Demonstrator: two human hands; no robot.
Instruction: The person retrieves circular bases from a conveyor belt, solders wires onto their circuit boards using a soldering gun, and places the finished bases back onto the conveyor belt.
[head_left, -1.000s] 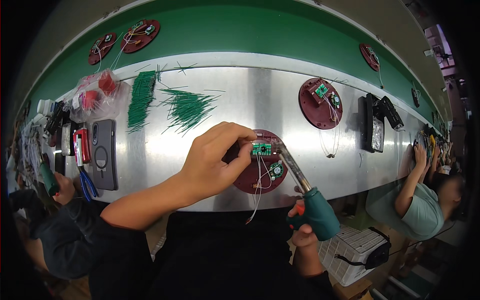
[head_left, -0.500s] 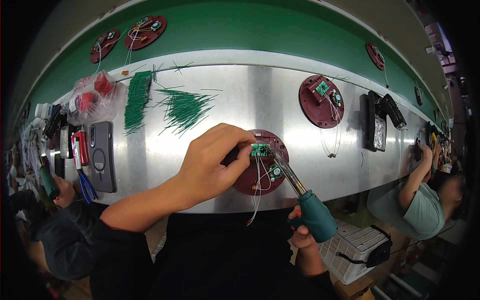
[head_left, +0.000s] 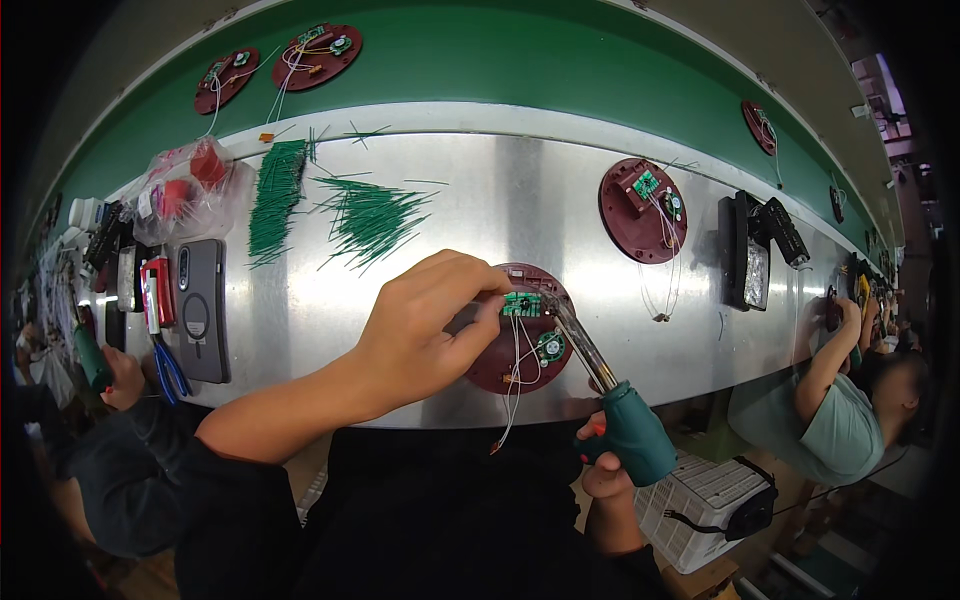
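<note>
A round dark red plastic base [head_left: 500,372] lies on the metal bench before me. It carries a small green circuit board [head_left: 520,304], a round green-rimmed part [head_left: 550,346] and thin white wires [head_left: 516,385] that hang toward the near edge. My left hand [head_left: 432,318] is closed in a pinch at the board's left edge; whatever sits between the fingertips is hidden. Wrapped round the green handle of a soldering gun [head_left: 640,430], my right hand [head_left: 604,470] holds it with its metal tube slanting up to the left. Its tip is near the board's right end; contact cannot be made out.
Green wire pieces [head_left: 375,222] lie beyond my left hand. Leftward are a phone [head_left: 203,310], blue-handled pliers [head_left: 170,370] and a plastic bag [head_left: 180,190]. Another red base [head_left: 640,235] and a black device [head_left: 745,260] lie right. Bases ride the green belt [head_left: 560,60]. Co-workers sit on both sides.
The soldering gun's tip has shifted slightly right, away from the board's middle. My left hand stays nearly in place. On the green belt the red bases have moved to the right.
</note>
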